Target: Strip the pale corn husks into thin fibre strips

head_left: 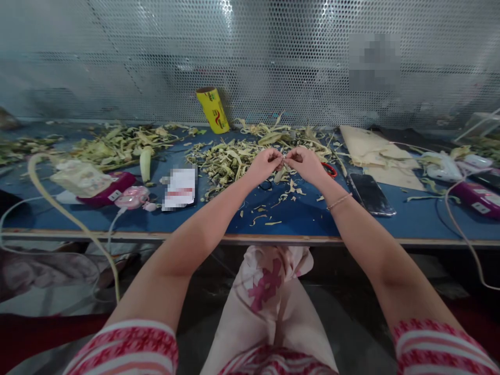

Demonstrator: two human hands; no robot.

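My left hand (pixel 267 162) and my right hand (pixel 304 164) meet above the blue table, fingertips pinched close together. Between them is something small and pale, too tiny to name. Beneath and behind the hands spreads a heap of greenish-yellow plant scraps (pixel 221 164), made of curled peels and short bits. Smaller pale shreds (pixel 288 197) lie in front of the hands. Just right of my right hand shows the red handle (pixel 330 169) of a tool, partly hidden by my wrist. A thin dark loop (pixel 266 185) rests below my left hand.
A phone (pixel 371 194) and brown paper sheets (pixel 377 151) lie at the right. A yellow tube (pixel 213 110) leans near the perforated metal wall. At left are a white-faced phone-sized object (pixel 179 188), a pale green husk (pixel 146 163), a purple box (pixel 107 191) and cables.
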